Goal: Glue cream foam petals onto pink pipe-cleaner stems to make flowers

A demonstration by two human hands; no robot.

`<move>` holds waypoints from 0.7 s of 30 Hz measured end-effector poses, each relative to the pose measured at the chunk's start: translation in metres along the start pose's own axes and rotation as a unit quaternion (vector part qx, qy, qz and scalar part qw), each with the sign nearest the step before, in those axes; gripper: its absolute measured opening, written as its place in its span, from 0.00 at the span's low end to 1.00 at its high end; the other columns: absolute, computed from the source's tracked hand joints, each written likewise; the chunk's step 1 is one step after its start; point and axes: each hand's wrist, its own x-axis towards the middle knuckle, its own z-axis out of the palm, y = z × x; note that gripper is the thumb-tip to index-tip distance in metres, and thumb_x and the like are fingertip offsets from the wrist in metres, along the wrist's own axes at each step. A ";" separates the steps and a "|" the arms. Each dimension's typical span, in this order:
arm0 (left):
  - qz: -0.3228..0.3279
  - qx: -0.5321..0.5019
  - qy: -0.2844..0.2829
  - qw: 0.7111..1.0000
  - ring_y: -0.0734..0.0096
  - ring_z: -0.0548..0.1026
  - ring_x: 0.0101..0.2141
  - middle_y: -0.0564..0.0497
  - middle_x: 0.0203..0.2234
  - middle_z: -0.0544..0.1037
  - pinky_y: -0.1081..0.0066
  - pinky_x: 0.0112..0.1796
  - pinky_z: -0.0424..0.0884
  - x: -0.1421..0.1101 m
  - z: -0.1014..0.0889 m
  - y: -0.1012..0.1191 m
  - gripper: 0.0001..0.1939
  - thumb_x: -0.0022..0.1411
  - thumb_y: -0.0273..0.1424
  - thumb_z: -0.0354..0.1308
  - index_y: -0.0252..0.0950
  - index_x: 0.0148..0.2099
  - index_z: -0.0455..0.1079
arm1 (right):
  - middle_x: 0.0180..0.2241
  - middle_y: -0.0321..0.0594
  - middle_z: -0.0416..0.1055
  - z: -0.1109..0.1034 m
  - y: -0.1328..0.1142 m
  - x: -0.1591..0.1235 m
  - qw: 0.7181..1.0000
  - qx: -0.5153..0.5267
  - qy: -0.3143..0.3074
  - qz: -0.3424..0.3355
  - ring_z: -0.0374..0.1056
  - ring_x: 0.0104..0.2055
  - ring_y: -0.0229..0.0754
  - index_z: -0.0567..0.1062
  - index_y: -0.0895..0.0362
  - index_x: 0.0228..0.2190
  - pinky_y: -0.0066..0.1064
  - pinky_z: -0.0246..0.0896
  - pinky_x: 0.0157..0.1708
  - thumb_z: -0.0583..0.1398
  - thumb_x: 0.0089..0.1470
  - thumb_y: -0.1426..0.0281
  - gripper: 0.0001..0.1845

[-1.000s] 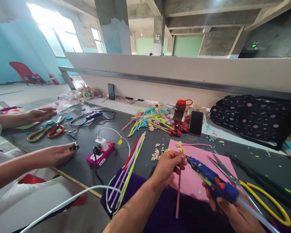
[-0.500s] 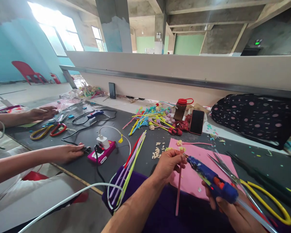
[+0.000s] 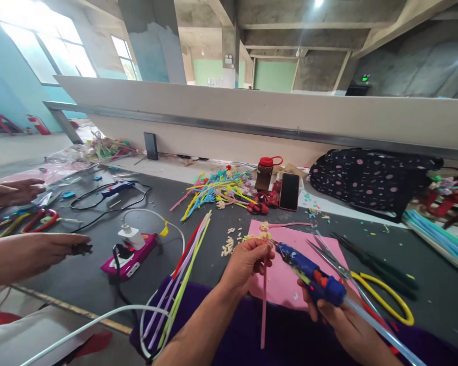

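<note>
The left hand [image 3: 248, 264] pinches a slim, straight pink stem [image 3: 264, 305] just under its small, pale yellow, ruffled head [image 3: 265, 235], the stem hanging down past the edge of the pink sheet [image 3: 286, 274]. Wrapped around the grip of a blue glue gun [image 3: 309, 269] with a red-orange part and a translucent stick at its rear, the right hand [image 3: 339, 310] holds the metal nozzle close beside that yellow head.

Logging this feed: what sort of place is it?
Probably a craft workshop in an unfinished building: a glue gun in the right hand, heaped pipe cleaners, and bare concrete beams overhead.
</note>
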 end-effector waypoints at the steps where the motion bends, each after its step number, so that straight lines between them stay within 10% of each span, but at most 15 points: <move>1: -0.002 0.002 0.002 1.000 0.80 0.67 0.19 0.51 0.21 0.74 0.82 0.17 0.57 0.000 0.000 0.000 0.11 0.49 0.35 0.63 0.32 0.30 0.70 | 0.22 0.40 0.68 0.000 0.000 0.001 1.000 -0.001 -0.001 -0.003 0.62 0.21 0.38 0.70 0.57 0.23 0.28 0.59 0.22 0.48 0.57 0.55 0.23; 21: 0.009 0.038 0.008 0.999 0.81 0.66 0.19 0.52 0.20 0.72 0.81 0.17 0.57 -0.003 0.004 0.003 0.13 0.47 0.37 0.64 0.31 0.27 0.70 | 0.20 0.36 0.64 0.001 -0.010 0.006 0.998 -0.060 -0.014 -0.002 0.60 0.22 0.38 0.66 0.56 0.20 0.28 0.54 0.23 0.46 0.58 0.60 0.21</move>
